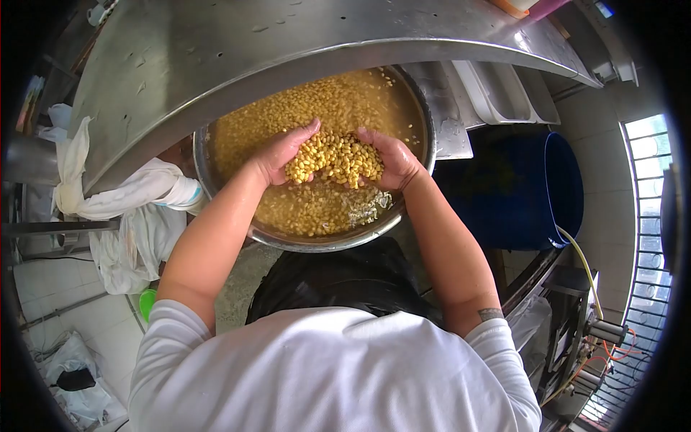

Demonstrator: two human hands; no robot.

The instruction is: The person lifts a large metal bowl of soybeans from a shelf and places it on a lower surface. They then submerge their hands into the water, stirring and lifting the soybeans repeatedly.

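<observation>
Soaked soybeans [335,158] heaped in cupped left hand [277,155] and right hand [392,162], raised above cloudy water in steel basin [414,209]. Both grips half-curled, cradling beans together. Blue barrel [565,187] to the right.

A big shiny metal table [216,50] curves across the top. A round metal bowl [425,155] full of yellow beans [317,108] in water sits partly under its edge

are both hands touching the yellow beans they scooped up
Touching. The head view shows the left hand and right hand cupped together, the heap of beans resting directly on both palms.
</observation>
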